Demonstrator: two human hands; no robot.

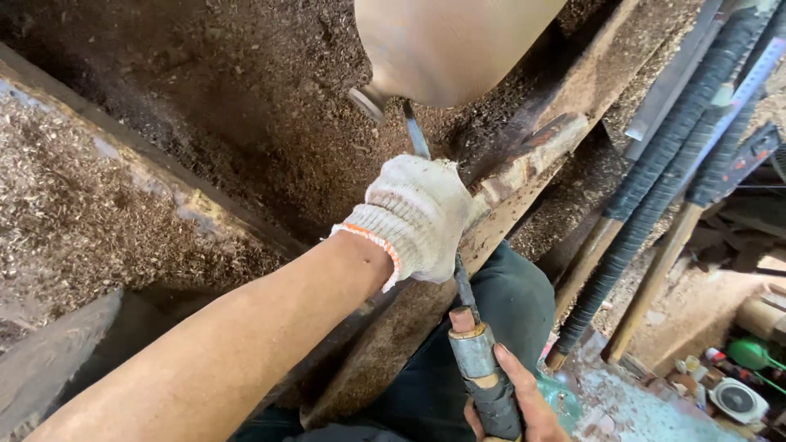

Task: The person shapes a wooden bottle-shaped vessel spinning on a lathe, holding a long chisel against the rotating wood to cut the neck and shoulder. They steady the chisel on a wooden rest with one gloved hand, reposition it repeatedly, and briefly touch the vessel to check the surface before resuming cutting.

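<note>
Long steel turning chisel point(419, 141) meets the smooth pale spinning wooden blank point(446, 45); gloved left hand point(419, 217) clamps its shaft on the rest point(524, 168), bare right hand point(524, 401) grips the handle. Surface looks rounded; shavings point(74, 213) lie heaped.

Your gloved left hand point(417, 217) steadies a long chisel point(463, 286) on the wooden rest point(524, 168) — bare right hand point(520, 401) grips its handle — beneath a blurred wooden workpiece point(450, 45).

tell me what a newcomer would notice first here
The left hand in a white knitted glove sits mid-frame, pressing a long steel turning chisel onto a worn wooden rest beam. Its tip meets the smooth pale rounded wooden workpiece at the top. The bare right hand grips the chisel's wrapped handle at the bottom, with brown sawdust all around.
</note>
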